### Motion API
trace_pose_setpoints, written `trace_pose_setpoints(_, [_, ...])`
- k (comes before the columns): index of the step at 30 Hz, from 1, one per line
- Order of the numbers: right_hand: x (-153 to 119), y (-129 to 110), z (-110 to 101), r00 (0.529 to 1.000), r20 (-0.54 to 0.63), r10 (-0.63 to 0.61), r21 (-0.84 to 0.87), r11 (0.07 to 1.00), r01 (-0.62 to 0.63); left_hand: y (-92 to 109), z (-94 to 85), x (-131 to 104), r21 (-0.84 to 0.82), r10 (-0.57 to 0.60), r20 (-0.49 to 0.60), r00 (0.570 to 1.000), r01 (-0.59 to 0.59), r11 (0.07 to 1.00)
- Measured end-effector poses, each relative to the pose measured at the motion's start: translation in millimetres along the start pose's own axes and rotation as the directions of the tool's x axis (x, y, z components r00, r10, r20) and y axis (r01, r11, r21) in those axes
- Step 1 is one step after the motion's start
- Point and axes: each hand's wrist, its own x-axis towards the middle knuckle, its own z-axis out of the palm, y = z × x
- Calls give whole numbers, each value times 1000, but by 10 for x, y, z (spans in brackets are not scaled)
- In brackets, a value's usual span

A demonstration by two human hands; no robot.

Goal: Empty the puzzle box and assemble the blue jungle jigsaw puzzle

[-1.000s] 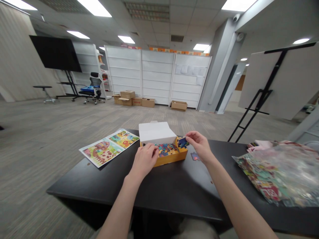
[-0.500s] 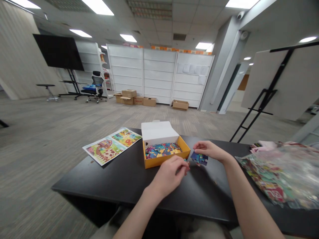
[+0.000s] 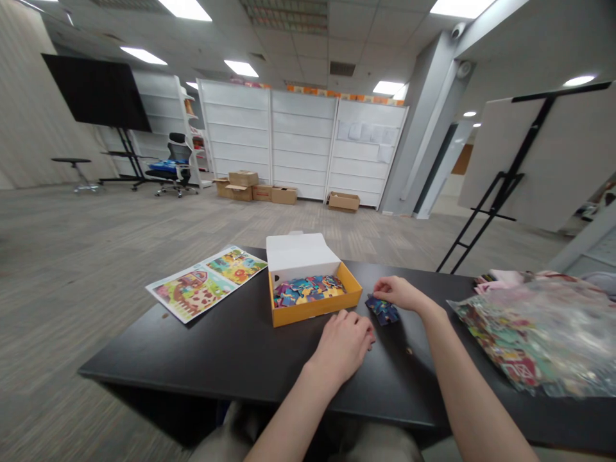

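Observation:
Dark blue puzzle pieces [image 3: 385,312] lie on the black table, right of the box. My right hand [image 3: 397,292] pinches their upper edge between thumb and fingers. Just in front of the box, my left hand [image 3: 347,340] rests low over the table with curled fingers; a small reddish bit shows at its fingertips, too small to make out. The open yellow box [image 3: 317,311] holds many colourful puzzle pieces [image 3: 310,290], and its white lid [image 3: 302,251] stands raised at the back.
A picture sheet [image 3: 205,285] lies at the table's left. On the right sits a clear plastic bag [image 3: 543,327] of puzzle pieces. A small round bit [image 3: 409,351] is on the black table [image 3: 192,356]. An easel board [image 3: 529,160] stands beyond.
The dark blue pieces have gone from raised and tilted to lower, flatter on the table. My left hand has moved down, away from the box edge. The view has shifted slightly.

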Motion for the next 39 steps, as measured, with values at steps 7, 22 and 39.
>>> trace_pose_setpoints(7, [-10,-6,-10,998,-56,6,2,1000,-6,6,30,-38,48,71,0,997,-71,996])
trace_pose_setpoints(22, [-10,-90,20,978,-205,-33,-149,989,2,-866,-789,-253,-18,-93,-657,748,108,994])
trace_pose_setpoints(39, [131,-1657,564,994,-105,28,-199,979,-49,-904,-617,-215,138,-149,-468,871,239,961])
